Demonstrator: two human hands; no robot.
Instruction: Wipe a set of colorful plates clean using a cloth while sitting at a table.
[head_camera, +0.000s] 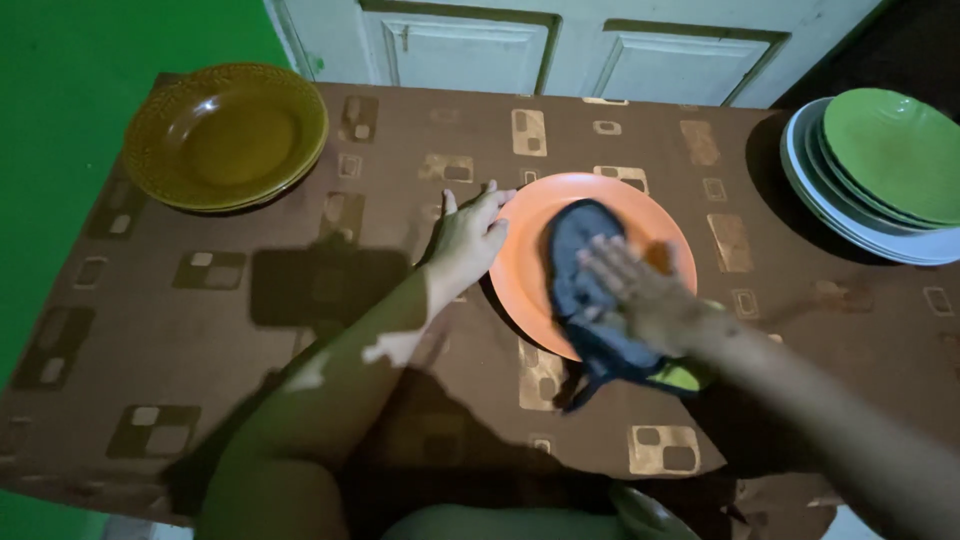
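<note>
Centrally between the two hands lies an orange plate (600, 205), round, shallow and glossy, resting flat on the bench (300, 300), which is covered in a brown cloth printed with pale squares. The left hand (468, 238) is spread open with its fingers against the plate's near-left rim, gripping nothing. The right hand (640, 292), blurred, lies flat with fingers extended, pressing a dark blue-grey cloth (578, 290) onto the plate; the cloth trails off the plate's lower edge beneath that hand, with a bit of yellow-green showing at its end. Well to the left of the left hand sits a stack of amber-brown plates (225, 135). Far to the right of the right hand stands a stack of plates (880, 170), green ones on top of white ones. Nothing lies between the hands and the orange plate.
</note>
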